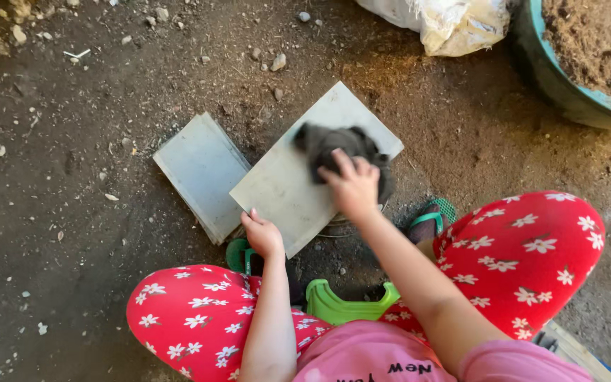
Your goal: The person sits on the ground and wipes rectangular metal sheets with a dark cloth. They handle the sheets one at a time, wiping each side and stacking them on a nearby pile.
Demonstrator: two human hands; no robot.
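A pale grey square tile lies tilted on the dirt ground in front of me. My left hand grips its near edge. My right hand presses a dark grey cloth onto the tile's upper right part. Several similar grey tiles are stacked just left of it, partly under its edge. My knees in red trousers with white flowers frame the bottom of the view.
A green low stool sits between my legs. Green sandals are on my feet. A teal basin of brown soil stands top right, with a white sack beside it. Small stones are scattered top left.
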